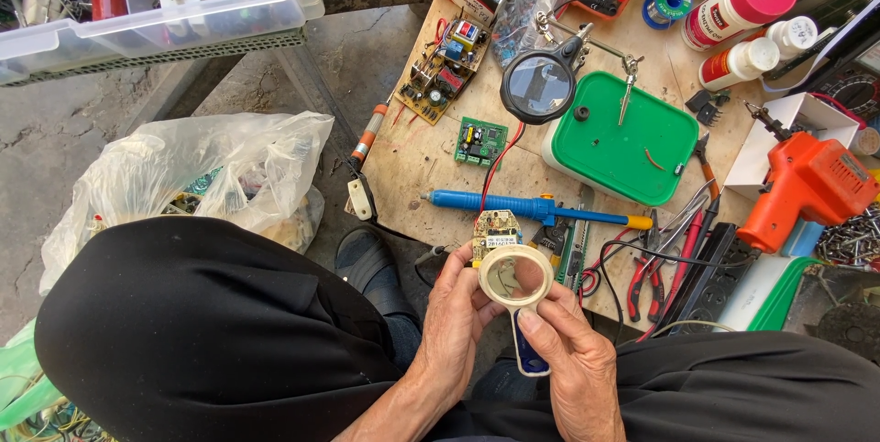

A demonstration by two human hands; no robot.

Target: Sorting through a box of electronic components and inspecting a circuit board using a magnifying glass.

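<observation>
My left hand [456, 314] holds a small yellowish circuit board [496, 231] by its lower edge, just above my lap. My right hand [570, 364] grips the blue-and-white handle of a hand magnifier [515, 279], whose cream-rimmed round lens sits over the board's lower part. Both hands are close together in front of the wooden work board [431, 153].
On the wooden board lie a blue desoldering pump [532, 206], a green-lidded tub [623, 138], a stand magnifier [539, 84], two other circuit boards [445, 61], pliers [653, 263] and an orange soldering gun [802, 187]. Clear parts bins [156, 2] sit upper left, a plastic bag [192, 176] on the floor.
</observation>
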